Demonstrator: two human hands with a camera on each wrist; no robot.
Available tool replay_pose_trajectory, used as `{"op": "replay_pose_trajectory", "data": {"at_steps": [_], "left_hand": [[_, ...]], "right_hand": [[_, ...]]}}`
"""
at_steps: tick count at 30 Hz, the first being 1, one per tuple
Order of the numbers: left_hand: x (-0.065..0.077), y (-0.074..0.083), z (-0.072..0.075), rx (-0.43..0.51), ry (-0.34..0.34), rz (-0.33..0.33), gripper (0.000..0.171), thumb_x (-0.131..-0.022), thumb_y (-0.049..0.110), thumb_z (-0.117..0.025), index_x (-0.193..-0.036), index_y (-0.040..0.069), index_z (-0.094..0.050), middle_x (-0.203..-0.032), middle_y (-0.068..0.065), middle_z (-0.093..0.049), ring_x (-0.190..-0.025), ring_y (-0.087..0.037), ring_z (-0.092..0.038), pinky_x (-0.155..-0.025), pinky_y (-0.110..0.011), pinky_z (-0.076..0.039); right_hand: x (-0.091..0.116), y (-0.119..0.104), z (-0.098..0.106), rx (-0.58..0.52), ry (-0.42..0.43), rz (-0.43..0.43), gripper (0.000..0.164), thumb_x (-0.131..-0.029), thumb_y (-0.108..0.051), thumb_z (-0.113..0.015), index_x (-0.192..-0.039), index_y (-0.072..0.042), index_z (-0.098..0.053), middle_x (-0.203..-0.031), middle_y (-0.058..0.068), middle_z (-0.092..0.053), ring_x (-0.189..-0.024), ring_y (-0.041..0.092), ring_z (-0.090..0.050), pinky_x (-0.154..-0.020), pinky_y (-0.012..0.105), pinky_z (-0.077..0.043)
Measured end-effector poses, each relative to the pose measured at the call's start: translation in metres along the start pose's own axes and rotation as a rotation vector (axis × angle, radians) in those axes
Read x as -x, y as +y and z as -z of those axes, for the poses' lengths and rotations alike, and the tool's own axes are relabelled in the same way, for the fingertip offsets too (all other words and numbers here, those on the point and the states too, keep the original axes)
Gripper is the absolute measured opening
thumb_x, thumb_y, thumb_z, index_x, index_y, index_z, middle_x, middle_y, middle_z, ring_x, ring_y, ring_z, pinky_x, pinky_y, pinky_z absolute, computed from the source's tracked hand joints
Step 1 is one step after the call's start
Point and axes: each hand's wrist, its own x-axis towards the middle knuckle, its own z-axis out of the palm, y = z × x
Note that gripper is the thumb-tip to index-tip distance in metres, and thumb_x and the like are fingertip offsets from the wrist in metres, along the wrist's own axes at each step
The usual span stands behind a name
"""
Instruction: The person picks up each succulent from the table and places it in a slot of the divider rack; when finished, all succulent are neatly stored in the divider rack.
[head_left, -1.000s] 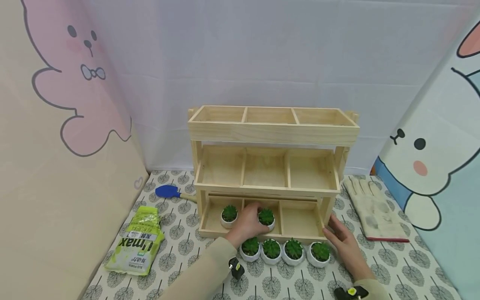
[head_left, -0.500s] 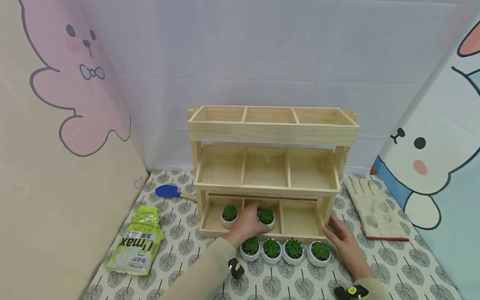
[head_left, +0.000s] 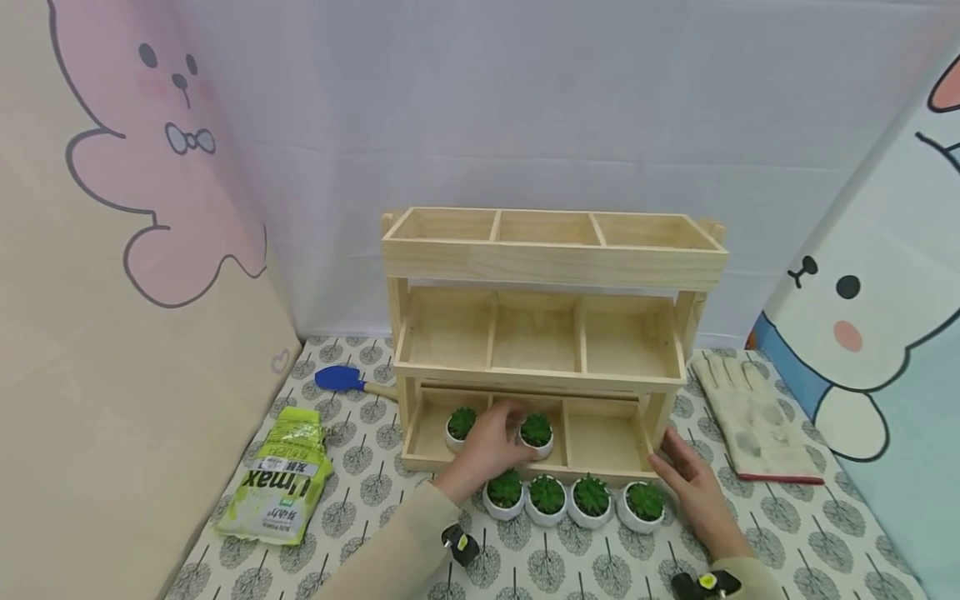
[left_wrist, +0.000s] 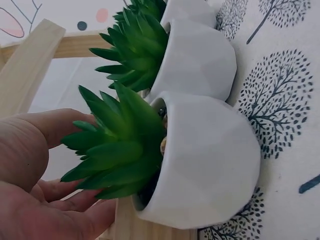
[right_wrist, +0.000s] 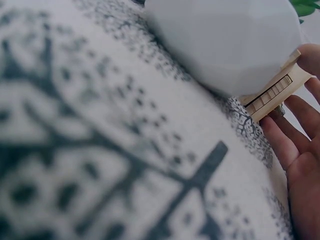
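In the head view, my left hand reaches into the middle bottom compartment of the wooden shelf. Its fingers and thumb spread loosely beside a small potted succulent, thumb tip at the white pot's front. Another potted succulent sits in the left compartment, partly behind that hand. My right hand rests with extended fingers and thumb at the shelf's lower right end. The left wrist view shows my left hand behind a front-row succulent; the right wrist view shows my right hand at the wooden corner.
Several potted succulents stand in a row before the shelf. A green and white bag and a blue trowel lie to the left. White work gloves lie at the right on the tree-patterned cloth.
My left hand and wrist have shifted a little left, loosening from the middle potted succulent, which stays in its compartment. My right hand keeps its place. The head view has shifted slightly.
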Motion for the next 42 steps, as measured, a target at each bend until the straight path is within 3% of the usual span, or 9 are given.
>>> {"op": "replay_pose_trajectory", "data": {"at_steps": [2, 7, 9, 22, 29, 34, 37, 42], "left_hand": [[0.004, -0.001, 0.002, -0.002, 0.003, -0.013, 0.067, -0.081, 0.013, -0.091, -0.136, -0.003, -0.057, -0.132, -0.019, -0.063, -0.122, -0.037, -0.061, -0.104, -0.049, -0.052], [0.018, -0.005, 0.004, 0.033, -0.001, -0.019, 0.066, -0.089, 0.020, -0.085, -0.143, -0.002, -0.054, -0.138, -0.020, -0.060, -0.125, -0.037, -0.060, -0.105, -0.049, -0.051], [0.023, -0.007, 0.005, 0.071, -0.001, -0.019, 0.067, -0.090, 0.022, -0.084, -0.145, -0.001, -0.053, -0.140, -0.020, -0.059, -0.127, -0.038, -0.059, -0.107, -0.049, -0.050], [0.055, -0.019, 0.009, 0.257, 0.033, -0.052, 0.065, -0.089, 0.018, -0.084, -0.143, -0.001, -0.053, -0.140, -0.021, -0.058, -0.129, -0.040, -0.057, -0.110, -0.045, -0.048], [0.075, -0.023, 0.011, 0.350, 0.071, -0.023, 0.061, -0.091, 0.013, -0.082, -0.142, 0.000, -0.054, -0.140, -0.023, -0.058, -0.128, -0.041, -0.057, -0.109, -0.045, -0.049], [0.088, -0.026, 0.010, 0.343, 0.100, 0.004, 0.061, -0.090, 0.016, -0.083, -0.141, -0.001, -0.055, -0.141, -0.022, -0.059, -0.126, -0.040, -0.060, -0.108, -0.048, -0.049], [0.094, -0.028, 0.009, 0.328, 0.124, 0.025, 0.062, -0.089, 0.018, -0.084, -0.141, 0.001, -0.056, -0.139, -0.018, -0.061, -0.125, -0.034, -0.062, -0.108, -0.047, -0.049], [0.100, -0.030, 0.006, 0.338, 0.148, 0.033, 0.060, -0.087, 0.016, -0.086, -0.138, 0.001, -0.058, -0.136, -0.012, -0.064, -0.126, -0.032, -0.061, -0.110, -0.044, -0.047]], "right_hand": [[0.000, 0.000, 0.000, -0.002, 0.002, 0.006, 0.073, -0.108, -0.027, -0.061, -0.167, -0.009, -0.021, -0.164, 0.024, -0.032, -0.136, 0.008, -0.044, -0.097, 0.007, -0.041], [0.001, -0.005, 0.000, 0.002, -0.005, -0.005, 0.073, -0.108, -0.027, -0.060, -0.167, -0.009, -0.020, -0.164, 0.025, -0.030, -0.145, 0.046, -0.036, -0.097, 0.007, -0.040], [0.001, -0.007, 0.000, -0.005, -0.012, -0.009, 0.073, -0.108, -0.027, -0.060, -0.167, -0.009, -0.020, -0.165, 0.025, -0.030, -0.146, 0.049, -0.034, -0.097, 0.007, -0.040], [0.000, -0.004, 0.001, -0.029, -0.010, -0.003, 0.073, -0.108, -0.023, -0.061, -0.167, -0.010, -0.020, -0.165, 0.025, -0.029, -0.146, 0.049, -0.032, -0.096, 0.006, -0.039], [0.000, -0.003, 0.001, -0.026, -0.012, 0.009, 0.073, -0.108, -0.021, -0.061, -0.166, -0.009, -0.020, -0.165, 0.026, -0.028, -0.146, 0.049, -0.033, -0.097, 0.007, -0.040], [0.000, -0.003, 0.001, -0.016, -0.020, 0.016, 0.072, -0.108, -0.023, -0.061, -0.167, -0.009, -0.020, -0.165, 0.025, -0.028, -0.146, 0.048, -0.033, -0.098, 0.007, -0.039], [0.000, -0.004, 0.001, -0.005, -0.016, 0.019, 0.072, -0.108, -0.024, -0.061, -0.167, -0.010, -0.022, -0.165, 0.023, -0.030, -0.146, 0.041, -0.037, -0.099, 0.007, -0.039], [0.001, -0.005, 0.001, -0.004, -0.005, 0.031, 0.071, -0.108, -0.022, -0.061, -0.166, -0.010, -0.023, -0.164, 0.024, -0.031, -0.140, 0.015, -0.042, -0.098, 0.007, -0.039]]}}
